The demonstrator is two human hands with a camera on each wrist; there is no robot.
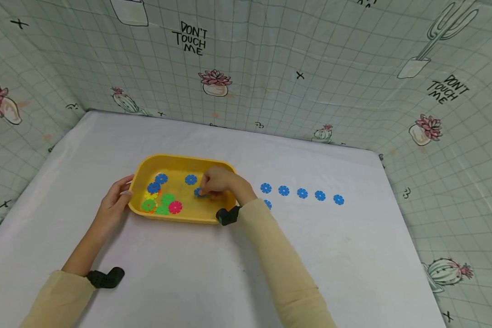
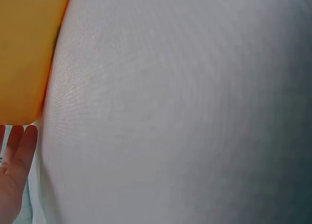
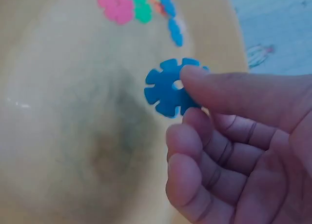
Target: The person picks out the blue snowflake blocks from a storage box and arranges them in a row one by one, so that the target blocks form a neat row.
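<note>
My right hand is over the right half of the yellow tray, pinching a notched blue disc between thumb and forefinger, the other fingers curled. Straight fingers of my left hand touch the tray's left end. Close to the pinched disc lies another blue disc. Two more blue discs touch or overlap at the tray's left, above green discs, a pink disc and partly covered yellow and orange ones.
On the white table, right of the tray, several blue discs form a row. Below its left end is one more blue disc, partly hidden by my right forearm. A patterned cloth hangs behind the table.
</note>
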